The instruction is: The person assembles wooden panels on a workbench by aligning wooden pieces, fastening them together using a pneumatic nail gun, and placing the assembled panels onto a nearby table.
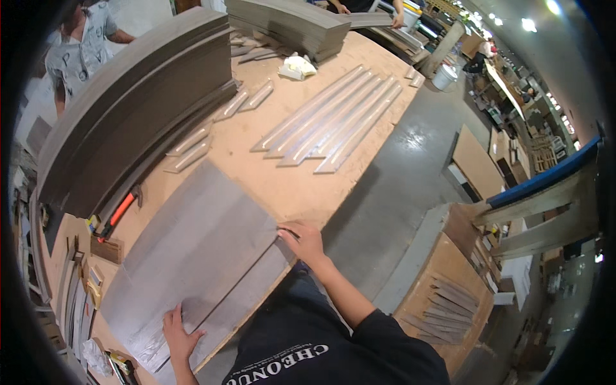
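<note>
- Press panel (199, 218) flat with left hand (179, 337), fingers spread, unclenched.
- Square strip (249, 296) to panel with right hand (305, 244), curled; can't tell if grasping.

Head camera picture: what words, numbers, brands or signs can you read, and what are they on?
Black shirt: big white printed letters, which I won't copy out; the smaller line underneath is too small to read.
Pale shirt at upper left: dark letter-like marks, too blurred to read.
Large grey panel: no writing I can make out.
</note>
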Available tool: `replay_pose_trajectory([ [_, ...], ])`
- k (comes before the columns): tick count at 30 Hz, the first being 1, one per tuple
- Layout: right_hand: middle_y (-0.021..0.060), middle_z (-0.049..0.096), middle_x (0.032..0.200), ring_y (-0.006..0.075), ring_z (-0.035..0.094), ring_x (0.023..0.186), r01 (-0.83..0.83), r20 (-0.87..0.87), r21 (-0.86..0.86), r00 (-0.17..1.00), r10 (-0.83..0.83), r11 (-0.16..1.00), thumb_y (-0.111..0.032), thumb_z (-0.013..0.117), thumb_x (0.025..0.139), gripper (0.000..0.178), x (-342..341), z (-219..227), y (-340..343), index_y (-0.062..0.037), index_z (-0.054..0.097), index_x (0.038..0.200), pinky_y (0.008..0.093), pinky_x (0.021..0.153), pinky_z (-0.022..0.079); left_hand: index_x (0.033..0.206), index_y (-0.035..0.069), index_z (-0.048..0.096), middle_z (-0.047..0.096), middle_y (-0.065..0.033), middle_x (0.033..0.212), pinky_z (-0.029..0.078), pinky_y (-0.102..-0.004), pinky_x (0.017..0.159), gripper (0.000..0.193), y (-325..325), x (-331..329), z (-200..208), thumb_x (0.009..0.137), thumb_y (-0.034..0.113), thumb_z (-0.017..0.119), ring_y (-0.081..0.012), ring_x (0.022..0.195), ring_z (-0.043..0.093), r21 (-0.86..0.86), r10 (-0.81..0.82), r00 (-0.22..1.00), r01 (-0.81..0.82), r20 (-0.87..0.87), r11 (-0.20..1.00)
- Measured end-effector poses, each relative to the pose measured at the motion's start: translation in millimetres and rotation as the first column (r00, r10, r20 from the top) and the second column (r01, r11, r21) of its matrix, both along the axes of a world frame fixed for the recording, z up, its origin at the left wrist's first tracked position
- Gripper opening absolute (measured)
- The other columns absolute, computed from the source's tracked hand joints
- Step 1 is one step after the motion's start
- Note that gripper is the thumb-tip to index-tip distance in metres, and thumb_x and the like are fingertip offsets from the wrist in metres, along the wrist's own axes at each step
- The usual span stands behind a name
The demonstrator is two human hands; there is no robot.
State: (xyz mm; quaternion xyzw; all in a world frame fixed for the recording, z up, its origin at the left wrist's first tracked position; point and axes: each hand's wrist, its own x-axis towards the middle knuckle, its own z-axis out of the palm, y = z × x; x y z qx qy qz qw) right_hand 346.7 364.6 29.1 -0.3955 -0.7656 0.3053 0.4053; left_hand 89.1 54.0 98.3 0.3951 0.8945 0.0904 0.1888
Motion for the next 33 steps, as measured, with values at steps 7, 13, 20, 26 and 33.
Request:
replay_pose_trajectory([
  [7,0.0107,0.066,0.088,0.0280,0.064,0.077,0.001,-0.026,0.024,1.000,-0.001,1.000,-0.015,0.068,0.078,0.019,18,0,39,-0.0074,0.068,0.095,0.0356,0.067,0.050,0.124,0.002,0.050,0.050,-0.0194,0.124,0.041,-0.0406,0.096,0.058,261,-35,0,0.070,0.012,0.070,-0.0361,0.114,0.048,0.326,-0.412,0.890,0.455,-0.195,0.828],
  [13,0.0105,0.065,0.087,0.0275,0.064,0.076,-0.074,-0.090,-0.059,0.994,0.069,0.995,-0.011,0.067,0.075,0.018,14,-3,44,-0.0064,0.066,0.092,0.0347,0.065,0.051,0.115,0.003,0.053,0.053,-0.0191,0.120,0.044,-0.0425,0.093,0.046,381,-142,-54,0.070,0.002,0.059,-0.0367,0.112,0.052,0.099,-0.178,0.903,0.233,-0.391,0.967],
  [20,0.0109,0.066,0.087,0.0263,0.064,0.076,-0.085,-0.099,-0.047,0.992,0.080,0.995,-0.010,0.068,0.074,0.020,21,1,48,-0.0058,0.066,0.094,0.0336,0.066,0.051,0.114,0.004,0.051,0.058,-0.0180,0.109,0.046,-0.0423,0.089,0.050,386,-151,-38,0.066,0.006,0.064,-0.0362,0.105,0.055,-0.071,-0.309,0.885,0.303,-0.348,0.950],
  [26,0.0130,0.065,0.104,0.0224,0.064,0.091,-0.199,-0.250,-0.419,0.963,0.098,0.886,-0.010,0.067,0.080,0.033,4,10,54,-0.0018,0.060,0.111,0.0322,0.079,0.051,0.114,0.001,0.058,0.063,-0.0079,0.101,0.047,-0.0299,0.085,0.052,338,-107,-18,0.065,0.012,0.072,-0.0186,0.093,0.059,0.241,-0.212,0.875,0.113,0.436,0.964],
  [33,0.0165,0.055,0.128,0.0235,0.059,0.110,-0.593,-0.569,-0.484,0.772,0.284,0.644,-0.017,0.072,0.081,0.067,-60,49,13,-0.0021,0.041,0.138,0.0326,0.094,0.045,0.116,0.001,0.057,0.064,-0.0056,0.104,0.048,-0.0308,0.088,0.054,250,50,14,0.066,0.009,0.076,-0.0164,0.098,0.060,0.409,-0.302,0.282,-0.511,0.911,0.756],
])
